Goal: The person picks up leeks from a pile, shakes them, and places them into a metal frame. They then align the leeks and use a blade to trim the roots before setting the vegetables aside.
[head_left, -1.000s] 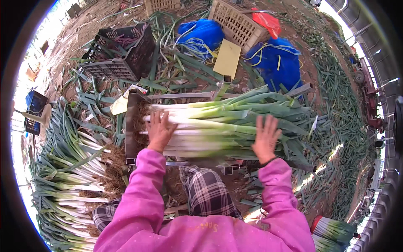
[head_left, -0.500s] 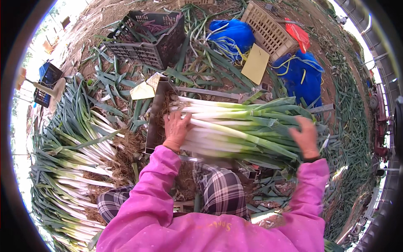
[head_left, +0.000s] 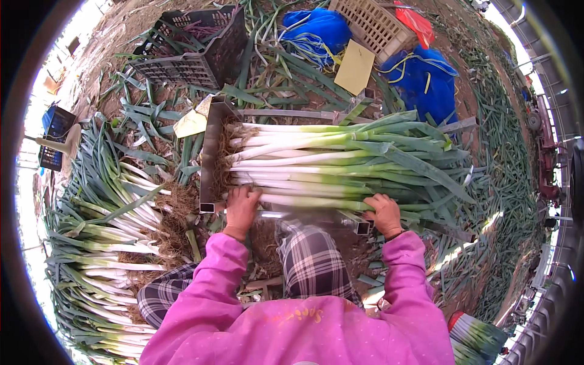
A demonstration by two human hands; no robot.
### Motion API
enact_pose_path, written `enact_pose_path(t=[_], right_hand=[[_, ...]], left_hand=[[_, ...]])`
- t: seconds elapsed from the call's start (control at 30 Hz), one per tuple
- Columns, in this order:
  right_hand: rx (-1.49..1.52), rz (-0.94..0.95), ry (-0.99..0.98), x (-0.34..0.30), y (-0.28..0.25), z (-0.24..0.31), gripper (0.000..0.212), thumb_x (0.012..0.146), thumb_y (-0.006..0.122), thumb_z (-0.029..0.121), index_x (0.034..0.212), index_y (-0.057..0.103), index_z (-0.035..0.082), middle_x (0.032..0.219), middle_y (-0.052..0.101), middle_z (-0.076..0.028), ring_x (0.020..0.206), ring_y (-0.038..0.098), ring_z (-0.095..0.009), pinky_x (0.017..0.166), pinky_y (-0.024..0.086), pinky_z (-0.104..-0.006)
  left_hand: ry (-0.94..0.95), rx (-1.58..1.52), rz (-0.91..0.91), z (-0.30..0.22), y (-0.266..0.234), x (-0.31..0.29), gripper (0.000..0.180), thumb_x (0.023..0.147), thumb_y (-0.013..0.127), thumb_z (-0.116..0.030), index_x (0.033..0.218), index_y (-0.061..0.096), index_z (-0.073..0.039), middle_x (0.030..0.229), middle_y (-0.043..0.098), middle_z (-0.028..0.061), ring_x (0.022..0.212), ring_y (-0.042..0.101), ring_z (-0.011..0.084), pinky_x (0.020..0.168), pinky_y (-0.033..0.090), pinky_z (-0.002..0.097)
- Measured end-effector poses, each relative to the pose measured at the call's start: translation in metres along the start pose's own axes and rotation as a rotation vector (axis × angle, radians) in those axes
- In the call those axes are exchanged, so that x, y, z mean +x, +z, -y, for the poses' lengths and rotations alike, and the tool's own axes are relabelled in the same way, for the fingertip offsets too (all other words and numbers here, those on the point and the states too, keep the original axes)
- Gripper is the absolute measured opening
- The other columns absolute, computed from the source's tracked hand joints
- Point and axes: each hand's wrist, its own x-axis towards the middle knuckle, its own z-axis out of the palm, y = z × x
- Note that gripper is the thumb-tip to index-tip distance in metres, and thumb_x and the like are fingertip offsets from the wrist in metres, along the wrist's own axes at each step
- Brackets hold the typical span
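A thick layer of leeks (head_left: 304, 155) lies across a metal frame (head_left: 211, 152), roots against its upright plate on the left and green leaves toward the right. My left hand (head_left: 242, 212) has its fingers curled over the nearest leek, close to the roots. Farther right, my right hand (head_left: 384, 215) grips the same near edge, where white stalk turns green. The undersides of both hands' fingers are hidden. A square metal tube end of the frame shows just below my right hand.
More leeks (head_left: 115, 243) are heaped at the left. Beyond the frame are a black crate (head_left: 194, 64), blue net bags (head_left: 319, 30), a yellow card (head_left: 354, 67) and a beige crate (head_left: 374, 27). A wrapped leek bundle (head_left: 477, 337) lies at the lower right.
My right hand has come from the leaves at the right to the near edge of the leeks. My left hand has slid nearer to me, and the leeks lie more evenly spread.
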Motion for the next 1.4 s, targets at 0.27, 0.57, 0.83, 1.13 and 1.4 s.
enact_pose_path(t=[0.27, 0.57, 0.83, 1.13, 1.4], right_hand=[[-0.105, -0.133, 0.107, -0.009, 0.019, 0.016, 0.040, 0.065, 0.074, 0.015, 0.104, 0.065, 0.014, 0.094, 0.058, -0.005, 0.092, 0.054, -0.028, 0.079, 0.041, -0.0402], [-0.035, -0.321, -0.036, 0.070, -0.034, 0.012, 0.030, 0.073, 0.067, 0.012, 0.103, 0.065, 0.010, 0.107, 0.061, -0.006, 0.100, 0.055, -0.028, 0.089, 0.042, -0.0421], [-0.381, -0.294, -0.008, 0.154, -0.064, -0.021, 0.048, 0.082, 0.065, 0.039, 0.124, 0.061, 0.018, 0.142, 0.045, -0.003, 0.136, 0.032, -0.027, 0.107, 0.020, -0.0650], [-0.184, -0.293, 0.026, 0.059, -0.012, -0.015, 0.033, 0.077, 0.071, 0.031, 0.107, 0.068, 0.017, 0.133, 0.050, -0.011, 0.117, 0.050, -0.030, 0.096, 0.039, -0.0462], [-0.220, -0.258, 0.168, 0.056, 0.008, -0.011, 0.024, 0.076, 0.071, 0.032, 0.097, 0.072, 0.019, 0.108, 0.059, -0.006, 0.100, 0.055, -0.027, 0.082, 0.044, -0.0418]], left_hand=[[-0.139, 0.082, 0.185, -0.013, 0.008, -0.012, 0.062, 0.082, 0.062, -0.029, 0.140, 0.041, -0.018, 0.143, 0.033, 0.0217, 0.131, 0.032, 0.0429, 0.109, 0.027, 0.0520], [0.122, -0.089, 0.037, -0.089, -0.017, 0.095, 0.069, 0.075, 0.074, -0.025, 0.136, 0.045, -0.012, 0.139, 0.044, 0.0108, 0.131, 0.038, 0.0297, 0.110, 0.028, 0.0506], [0.327, -0.212, 0.139, -0.054, 0.023, 0.107, 0.069, 0.069, 0.069, -0.008, 0.134, 0.047, -0.008, 0.126, 0.052, 0.0114, 0.118, 0.048, 0.0316, 0.100, 0.039, 0.0432], [0.363, -0.098, 0.206, -0.054, -0.008, 0.073, 0.071, 0.072, 0.072, -0.036, 0.137, 0.049, -0.023, 0.127, 0.053, 0.0075, 0.119, 0.048, 0.0267, 0.099, 0.035, 0.0454], [0.246, -0.151, 0.246, -0.052, -0.005, 0.060, 0.058, 0.084, 0.061, -0.044, 0.136, 0.050, -0.022, 0.134, 0.049, 0.0120, 0.124, 0.044, 0.0293, 0.106, 0.030, 0.0458]])
